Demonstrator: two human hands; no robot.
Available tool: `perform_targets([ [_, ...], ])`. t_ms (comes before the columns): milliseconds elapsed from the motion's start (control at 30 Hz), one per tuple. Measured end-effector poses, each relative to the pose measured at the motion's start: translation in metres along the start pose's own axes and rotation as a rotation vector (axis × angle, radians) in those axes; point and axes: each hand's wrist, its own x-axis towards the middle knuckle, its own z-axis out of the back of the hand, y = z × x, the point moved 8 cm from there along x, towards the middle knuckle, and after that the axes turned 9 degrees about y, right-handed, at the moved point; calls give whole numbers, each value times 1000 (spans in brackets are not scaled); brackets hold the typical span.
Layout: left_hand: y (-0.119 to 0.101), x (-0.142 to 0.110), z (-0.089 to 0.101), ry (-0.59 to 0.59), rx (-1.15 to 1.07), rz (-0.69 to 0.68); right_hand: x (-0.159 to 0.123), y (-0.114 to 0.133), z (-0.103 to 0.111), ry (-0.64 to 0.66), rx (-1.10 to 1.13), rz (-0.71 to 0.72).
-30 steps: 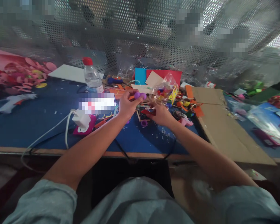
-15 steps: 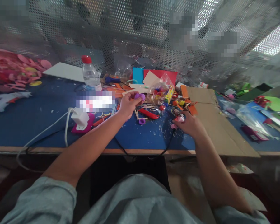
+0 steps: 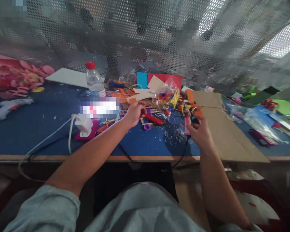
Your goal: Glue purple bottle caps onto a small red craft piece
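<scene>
The top (image 3: 145,206) is grey-blue — loose, creased — with wide sleeves (image 3: 47,204).

this seems a craft workshop, with glue gun (image 3: 11,107), coloured sheets (image 3: 141,80), scrap-strewn bench (image 3: 140,145).

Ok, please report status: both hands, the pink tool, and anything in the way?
Left hand near red object, grip unclear. Right hand at pink tool, firm hold unclear. White shreds beside tool, plastic bag farther back.

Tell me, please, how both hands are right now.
Left hand: fingers curled; whether it holds anything cannot be told.
Right hand: thumb at the pink tool; whether it grips cannot be told.
</scene>
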Motion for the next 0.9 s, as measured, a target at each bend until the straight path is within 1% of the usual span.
perform_targets([
  [67, 1, -2, -4, 29, 19, 20, -2, 7, -4, -35, 335, -25],
  [167, 0, -8, -13, 80, 56, 31, -2, 31, -23, -2, 676, -24],
  [200, -1, -10, -16, 97, 82, 23, -1, 39, -34, 48, 772, -51],
  [267, -6, -13, -22, 134, 183, -29, -1, 48, -58, 160, 919, -164],
  [300, -8, -14, -24, 150, 221, -62, -1, 53, -68, 213, 957, -215],
  [367, -11, -16, -27, 176, 263, -127, 1, 61, -84, 273, 1033, -253],
  [467, -15, -16, -27, 177, 275, -201, 9, 76, -95, 315, 1059, -198],
  [533, -17, -15, -23, 134, 255, -223, 15, 84, -99, 350, 1027, -165],
  [600, -18, -13, -17, 78, 203, -211, 21, 91, -103, 379, 1001, -145],
  [700, -18, -11, -10, 9, 104, -157, 26, 99, -106, 402, 994, -137],
  [800, -19, -10, -6, -29, 46, -121, 29, 101, -108, 419, 993, -152],
  [900, -20, -9, -4, -39, 36, -117, 34, 101, -105, 402, 967, -120],
])
